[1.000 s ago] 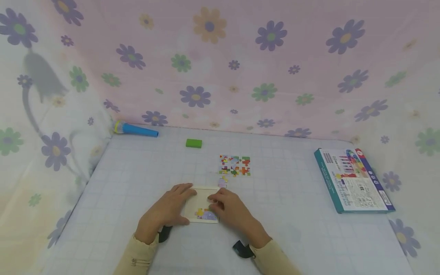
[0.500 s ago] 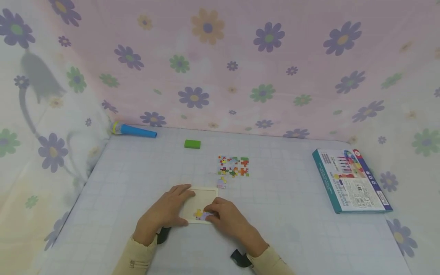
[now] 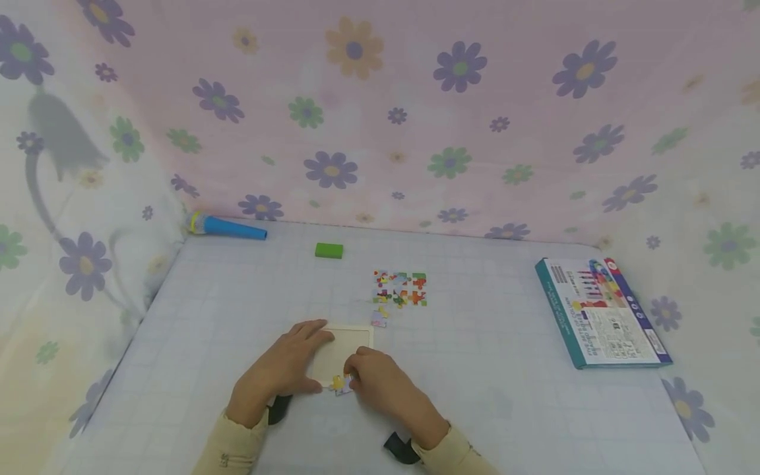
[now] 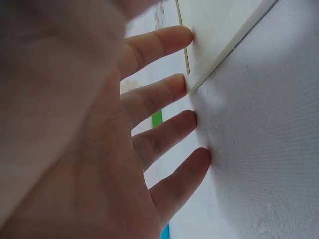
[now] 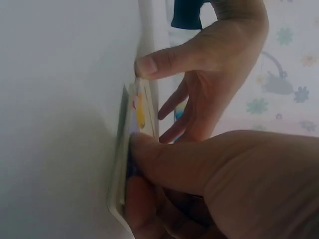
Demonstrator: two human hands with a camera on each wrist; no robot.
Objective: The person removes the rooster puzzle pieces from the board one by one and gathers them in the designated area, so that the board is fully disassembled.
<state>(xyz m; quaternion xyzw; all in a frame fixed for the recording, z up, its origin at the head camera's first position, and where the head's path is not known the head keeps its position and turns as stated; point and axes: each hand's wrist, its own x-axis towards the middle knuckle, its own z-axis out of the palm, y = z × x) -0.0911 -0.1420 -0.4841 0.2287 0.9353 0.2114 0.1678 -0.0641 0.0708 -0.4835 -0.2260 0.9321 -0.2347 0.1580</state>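
A pale wooden puzzle tray (image 3: pixel 344 343) lies flat in front of me. My left hand (image 3: pixel 282 359) steadies its left side, fingers spread and nearly straight, thumb by the front left corner; in the left wrist view two fingertips (image 4: pixel 184 37) touch the frame. With thumb and curled fingers my right hand (image 3: pixel 386 382) pinches yellow-and-lilac jigsaw pieces (image 3: pixel 337 382) over the tray's front rim. The right hand covers part of them, so their number is unclear. Beyond the tray, several loose jigsaw pieces (image 3: pixel 400 297) lie in rows, with a lilac one (image 3: pixel 380 318) nearest the tray.
Behind the tray stand a green block (image 3: pixel 329 251) and, at the back left, a blue toy microphone (image 3: pixel 231 228). A flat printed box (image 3: pixel 602 313) lies on the right. Flowered cloth (image 3: pixel 368 132) walls the table's back and sides.
My right hand has drawn the jigsaw pieces from inside the tray's front right corner toward me and left, over the front rim. The left hand stays on the tray.
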